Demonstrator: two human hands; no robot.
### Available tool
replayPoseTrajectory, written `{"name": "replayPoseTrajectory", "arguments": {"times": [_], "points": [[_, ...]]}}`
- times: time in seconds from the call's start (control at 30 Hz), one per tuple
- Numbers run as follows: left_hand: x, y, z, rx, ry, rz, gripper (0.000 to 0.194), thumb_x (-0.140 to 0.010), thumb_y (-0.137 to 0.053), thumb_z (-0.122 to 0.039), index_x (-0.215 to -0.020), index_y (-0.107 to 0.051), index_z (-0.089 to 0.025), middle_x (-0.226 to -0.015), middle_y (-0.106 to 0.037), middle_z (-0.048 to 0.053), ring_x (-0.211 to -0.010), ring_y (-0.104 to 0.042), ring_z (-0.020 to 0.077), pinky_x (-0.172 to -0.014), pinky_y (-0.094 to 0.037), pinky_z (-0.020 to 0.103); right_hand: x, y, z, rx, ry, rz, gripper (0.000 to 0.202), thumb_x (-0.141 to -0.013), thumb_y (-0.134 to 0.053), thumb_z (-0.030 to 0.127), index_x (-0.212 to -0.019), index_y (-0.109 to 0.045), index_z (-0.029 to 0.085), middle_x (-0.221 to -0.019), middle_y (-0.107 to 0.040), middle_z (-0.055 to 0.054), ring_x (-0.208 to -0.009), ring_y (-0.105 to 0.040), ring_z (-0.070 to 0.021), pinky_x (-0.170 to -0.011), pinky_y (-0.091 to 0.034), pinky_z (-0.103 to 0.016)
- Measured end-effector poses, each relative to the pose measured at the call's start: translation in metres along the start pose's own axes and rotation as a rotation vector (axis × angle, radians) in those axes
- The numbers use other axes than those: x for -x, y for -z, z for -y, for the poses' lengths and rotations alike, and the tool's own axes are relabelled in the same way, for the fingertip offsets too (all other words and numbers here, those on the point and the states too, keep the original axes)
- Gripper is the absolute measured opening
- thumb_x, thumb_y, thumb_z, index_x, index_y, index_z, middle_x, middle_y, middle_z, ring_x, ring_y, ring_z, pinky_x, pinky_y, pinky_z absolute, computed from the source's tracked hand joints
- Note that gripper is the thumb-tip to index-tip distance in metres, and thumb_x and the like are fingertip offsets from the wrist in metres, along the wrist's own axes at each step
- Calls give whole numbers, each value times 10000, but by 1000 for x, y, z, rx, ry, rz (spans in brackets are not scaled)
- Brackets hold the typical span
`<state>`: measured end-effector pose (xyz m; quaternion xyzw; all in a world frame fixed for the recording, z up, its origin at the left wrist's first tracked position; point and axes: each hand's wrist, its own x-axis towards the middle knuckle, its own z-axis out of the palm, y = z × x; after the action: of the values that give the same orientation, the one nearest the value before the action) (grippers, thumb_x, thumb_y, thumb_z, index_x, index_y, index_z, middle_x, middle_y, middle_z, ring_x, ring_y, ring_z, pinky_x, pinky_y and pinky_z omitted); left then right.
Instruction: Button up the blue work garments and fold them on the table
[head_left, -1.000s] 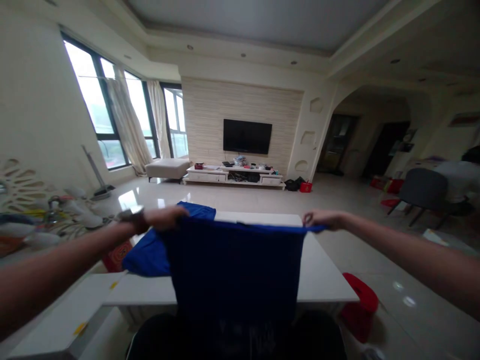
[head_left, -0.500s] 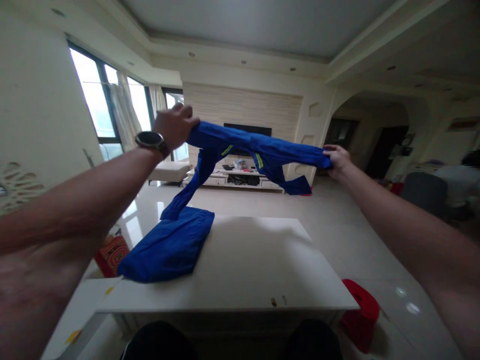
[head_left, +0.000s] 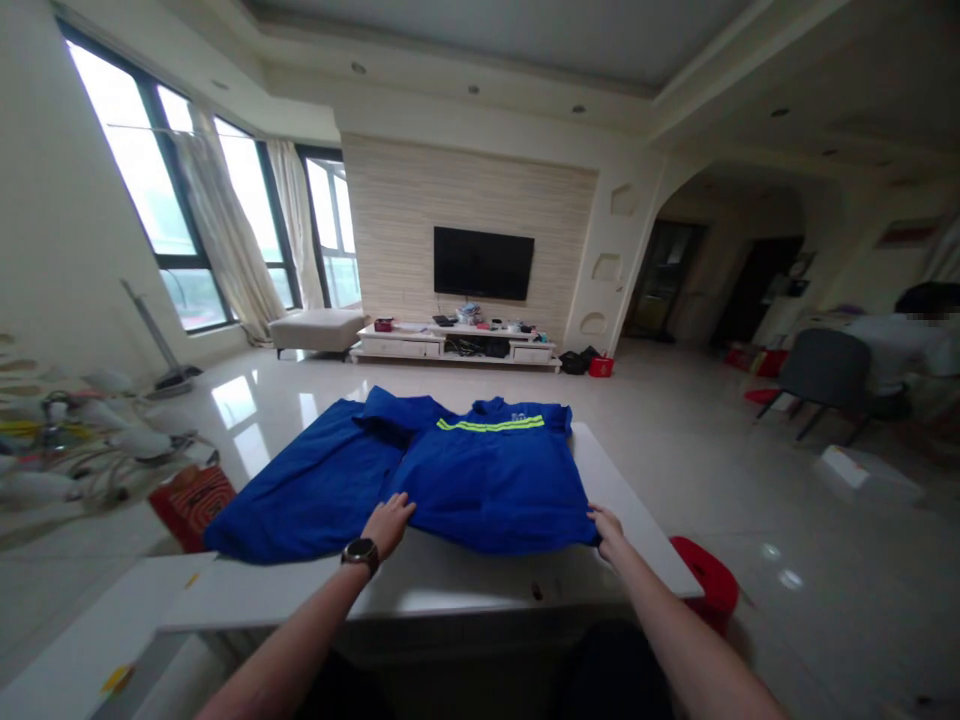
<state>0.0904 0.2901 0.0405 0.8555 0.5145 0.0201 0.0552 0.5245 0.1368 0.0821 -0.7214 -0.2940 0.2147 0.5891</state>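
Observation:
A blue work jacket (head_left: pixel 495 480) with a yellow-green reflective stripe across it is spread over the white table (head_left: pixel 465 590), its collar at the far side. My left hand (head_left: pixel 390 522), below a wristwatch, grips the near left corner of its hem. At the near right corner, my right hand (head_left: pixel 607 528) pinches the hem. Between my hands the near edge sags slightly and looks raised off the tabletop. To the left lies another folded blue garment (head_left: pixel 300 490), partly overlapped by the jacket's left sleeve.
A red stool (head_left: pixel 709 580) stands by the table's right end, and a patterned red bag (head_left: pixel 191 505) by its left. A TV stand (head_left: pixel 397 345) is along the far wall. A person (head_left: pixel 907 345) sits at the right beside a grey chair (head_left: pixel 825 370).
Both hands have come down and closer together from a raised, wide stretch. The jacket, which hung in the air, now lies spread over the table with its stripe facing up.

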Motion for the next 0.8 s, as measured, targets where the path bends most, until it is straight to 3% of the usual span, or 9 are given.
{"name": "replayPoseTrajectory", "arguments": {"times": [0.1, 0.2, 0.27, 0.37, 0.5, 0.57, 0.63, 0.73, 0.8], "points": [[18, -60, -15, 62, 116, 184, 548, -863, -493, -43, -1377, -613, -190, -1528, -505, 193, -1430, -471, 338, -1100, -416, 527, 23, -4, -45, 252, -22, 33, 177, -576, -640, 167, -730, -667, 251, -732, -701, -71, -819, -742, -351, -724, -586, -456], [22, -83, -31, 98, 168, 234, 612, -788, -624, -126, -1398, -583, -146, -1582, -422, 261, -1477, -395, 433, -1117, -360, 641, 26, -24, -63, 430, 52, 115, 298, -634, -618, 140, -901, -712, 231, -1062, -732, -136, -1152, -683, -365, -981, -532, -489], [12, -83, -42, 137, 192, 229, 668, -731, -663, -137, -1393, -573, -133, -1591, -394, 283, -1488, -358, 466, -1126, -309, 693, 26, -51, -67, 493, 150, 251, 334, -694, -600, 116, -992, -717, 212, -1196, -707, -132, -1250, -630, -314, -1086, -469, -441], [-15, -77, -60, 244, 188, 194, 622, -745, -645, -175, -1363, -581, -139, -1526, -462, 267, -1429, -427, 452, -1083, -368, 666, 43, -105, -76, 544, 263, 535, 254, -730, -692, 133, -967, -728, 215, -1116, -726, -68, -1153, -656, -243, -1055, -476, -347], [-54, -72, -78, 466, 104, 135, 401, -879, -492, -231, -1247, -632, -154, -1315, -630, 167, -1244, -591, 276, -1010, -470, 402, 84, -160, -92, 792, 452, 945, 522, -594, -936, 273, -1067, -723, 209, -1228, -676, -87, -1187, -606, -284, -1005, -492, -357], [-68, -74, -85, 577, 74, 143, 368, -918, -410, -246, -1187, -646, -158, -1156, -699, 111, -1042, -658, 198, -900, -496, 306, 96, -172, -93, 945, 540, 1040, 573, -655, -912, 260, -1178, -687, 195, -1304, -635, -111, -1233, -573, -295, -999, -491, -358], [-77, -74, -89, 705, 60, 159, 333, -916, -404, -293, -1059, -673, -159, -961, -718, 66, -822, -652, 167, -753, -491, 273, 97, -177, -86, 1035, 573, 1088, 512, -757, -796, 150, -1247, -652, 180, -1308, -634, -121, -1245, -571, -281, -982, -491, -339], [-84, -70, -95, 965, 58, 166, 237, -837, -498, -328, -805, -662, -160, -692, -640, 14, -621, -568, 144, -605, -419, 261, 85, -183, -69, 1076, 588, 1145, 418, -853, -586, 39, -1245, -655, 165, -1283, -660, -130, -1203, -620, -256, -940, -500, -318], [-84, -67, -96, 1051, 84, 214, 254, -821, -515, -354, -717, -647, -164, -588, -579, -10, -547, -517, 130, -555, -375, 254, 75, -185, -58, 1094, 562, 1160, 379, -868, -561, 48, -1209, -680, 163, -1262, -682, -134, -1124, -671, -253, -888, -511, -313]]}}
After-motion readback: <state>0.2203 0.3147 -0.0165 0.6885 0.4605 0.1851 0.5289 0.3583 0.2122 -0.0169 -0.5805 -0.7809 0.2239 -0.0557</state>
